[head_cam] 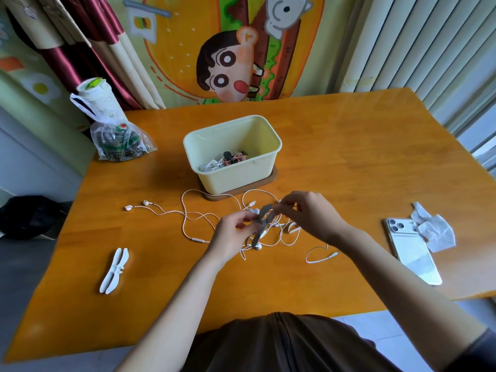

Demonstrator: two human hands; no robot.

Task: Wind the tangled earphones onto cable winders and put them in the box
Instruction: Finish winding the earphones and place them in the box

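- I found open wood on the table (pixel 349 157) to the right of the cream box (pixel 236 175), with nothing lying there.
- White earphone cables (pixel 185 216) sprawled between the box and the near side, across the straight path.
- The left hand (pixel 233 232) and right hand (pixel 308 213) pinched a grey cable winder (pixel 261 224) above the tangle, filling the middle.
- A white cable winder (pixel 114 271) lay near left, with bare wood around it.
- A phone (pixel 413 253) and a crumpled tissue (pixel 436 232), touching, crowded the right edge.
- A plastic bag (pixel 120 140) blocked the far left corner.
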